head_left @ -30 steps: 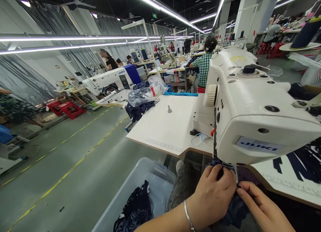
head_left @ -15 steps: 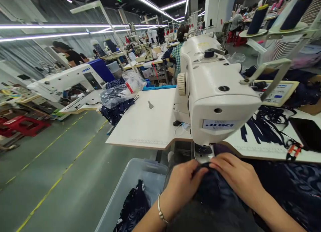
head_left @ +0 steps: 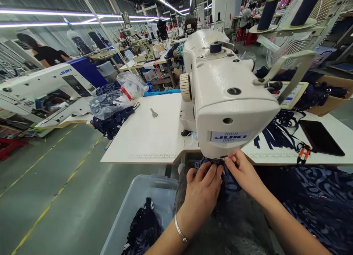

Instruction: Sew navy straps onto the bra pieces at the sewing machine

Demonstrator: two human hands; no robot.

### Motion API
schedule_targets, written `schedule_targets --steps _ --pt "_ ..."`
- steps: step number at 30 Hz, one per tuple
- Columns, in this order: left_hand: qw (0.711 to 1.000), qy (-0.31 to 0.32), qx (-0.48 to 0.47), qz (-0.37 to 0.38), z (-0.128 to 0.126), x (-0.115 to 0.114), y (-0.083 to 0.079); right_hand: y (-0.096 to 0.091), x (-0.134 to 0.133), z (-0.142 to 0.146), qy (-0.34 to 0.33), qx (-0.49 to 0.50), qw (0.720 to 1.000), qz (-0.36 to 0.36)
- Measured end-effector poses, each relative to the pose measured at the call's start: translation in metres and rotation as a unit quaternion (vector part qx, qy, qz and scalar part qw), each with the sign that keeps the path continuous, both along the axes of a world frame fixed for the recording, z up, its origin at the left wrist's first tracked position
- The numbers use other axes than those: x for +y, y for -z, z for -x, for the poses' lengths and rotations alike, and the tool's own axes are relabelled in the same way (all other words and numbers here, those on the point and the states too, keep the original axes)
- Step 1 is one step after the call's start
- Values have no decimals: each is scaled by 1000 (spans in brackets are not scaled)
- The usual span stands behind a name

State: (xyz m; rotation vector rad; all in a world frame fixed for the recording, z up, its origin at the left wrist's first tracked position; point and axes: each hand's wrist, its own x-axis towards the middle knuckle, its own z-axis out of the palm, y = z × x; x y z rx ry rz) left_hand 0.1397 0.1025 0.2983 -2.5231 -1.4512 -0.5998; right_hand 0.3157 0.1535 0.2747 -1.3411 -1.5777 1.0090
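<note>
A navy patterned garment piece (head_left: pixel 231 181) runs up under the head of the white sewing machine (head_left: pixel 231 113). My left hand (head_left: pixel 203 190), a silver bangle at its wrist, lies palm down with curled fingers gripping the fabric in front of the machine. Close to the machine head's lower edge, my right hand (head_left: pixel 242 170) pinches the fabric between thumb and fingers. The needle area is hidden behind the machine head and my fingers. Below my hands, dark see-through sheeting (head_left: pixel 237 225) covers my lap.
A clear plastic bin (head_left: pixel 121 214) with navy garments stands at lower left. On the white table (head_left: pixel 146 137) lie a small metal piece (head_left: pixel 153 113) and bagged navy pieces (head_left: pixel 113 104). To the right are navy strips (head_left: pixel 278 133), orange-handled snips (head_left: pixel 304 154), a phone (head_left: pixel 321 137) and more patterned fabric (head_left: pixel 317 196).
Both hands have moved up to the machine head, bringing the fabric under it. My left hand has turned from a thumb-and-finger pinch to palm down. The view has shifted slightly.
</note>
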Motion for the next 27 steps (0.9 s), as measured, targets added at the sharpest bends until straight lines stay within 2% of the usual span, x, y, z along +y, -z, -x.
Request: schedule_targets --steps 7,19,24,27 --pt "999 -35 10 5 -10 1 -5 -6 5 4 47 -63 997 -8" --pt "999 -39 14 8 -14 2 -3 -2 5 3 34 -75 996 -13" --pt "999 -47 10 -15 -14 3 -1 2 3 4 29 -63 998 -9" --pt "999 -36 2 -12 -12 4 -1 5 3 -1 35 -70 996 -33"
